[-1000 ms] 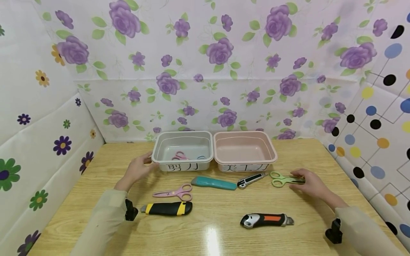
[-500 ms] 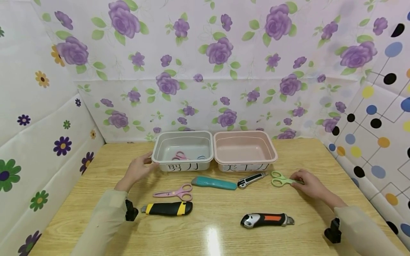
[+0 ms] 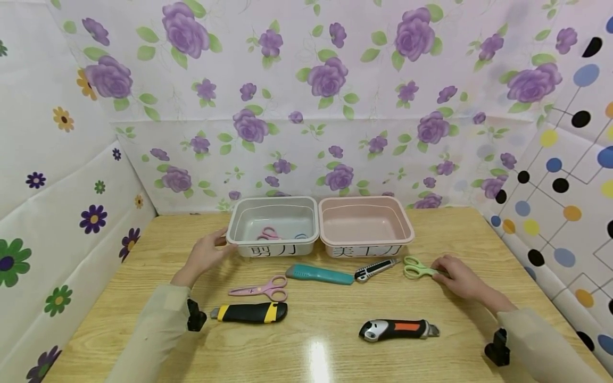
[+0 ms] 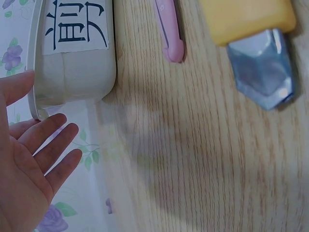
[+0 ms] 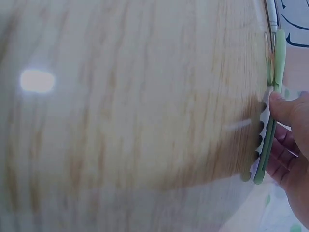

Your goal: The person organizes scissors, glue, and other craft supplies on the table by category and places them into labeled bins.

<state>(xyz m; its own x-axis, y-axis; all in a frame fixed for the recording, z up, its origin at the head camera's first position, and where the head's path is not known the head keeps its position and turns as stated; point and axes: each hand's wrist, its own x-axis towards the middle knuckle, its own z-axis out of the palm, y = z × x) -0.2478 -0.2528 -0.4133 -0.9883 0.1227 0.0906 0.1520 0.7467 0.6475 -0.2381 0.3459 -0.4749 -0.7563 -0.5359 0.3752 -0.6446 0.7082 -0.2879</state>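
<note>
One pr of green scissors is showing nr R side of table, just R of blk/white cutter, handle loops pointing L. R grip is pinching it by blade end, thumb one side, fingers the other, w/ little gap beyond the blades' thickness; can't tell if blades are touching wood. L grip is resting its thumb on L rim of grey bin, other fingers spreading, nearly straight, clasping nothing. Grey bin is holding pink-handled scissors & a blue loop, partly hidden by front wall. Pink bin is sitting just beside it, R. Teal cutter is lying L of blk/white one; pink scissors, yellow/blk cutter & orange/blk cutter are lying nearer front.
</note>
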